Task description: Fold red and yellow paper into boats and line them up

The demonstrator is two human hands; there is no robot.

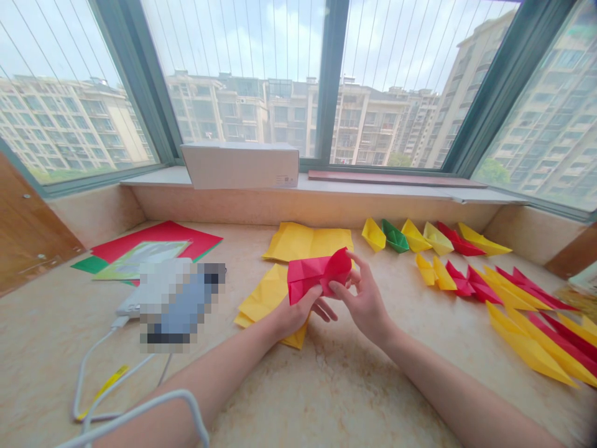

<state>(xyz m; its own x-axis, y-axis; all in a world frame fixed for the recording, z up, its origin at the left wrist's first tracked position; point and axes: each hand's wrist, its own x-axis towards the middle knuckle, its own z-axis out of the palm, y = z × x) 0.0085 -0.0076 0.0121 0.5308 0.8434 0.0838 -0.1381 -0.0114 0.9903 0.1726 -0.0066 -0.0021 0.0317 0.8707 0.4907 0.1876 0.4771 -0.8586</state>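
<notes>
A partly folded piece of red paper (308,274) is held up in front of me, with crease lines across it and its right end curling over. My left hand (298,311) grips its lower edge, thumb on the near side and fingers behind. At the right end, my right hand (366,295) pinches the curled part between thumb and fingers. Below and behind the hands lie creased yellow sheets (265,295), partly covered by my left hand and the red paper. Another folded yellow sheet (310,241) rests farther back.
Folded paper boats (395,235) in yellow, green and red stand in rows at the right. Red and green sheets (163,239) lie at the left, near a white power bank (161,286) and a blurred-out object. A white cable (140,410) loops at front left. A white box (240,167) sits on the windowsill.
</notes>
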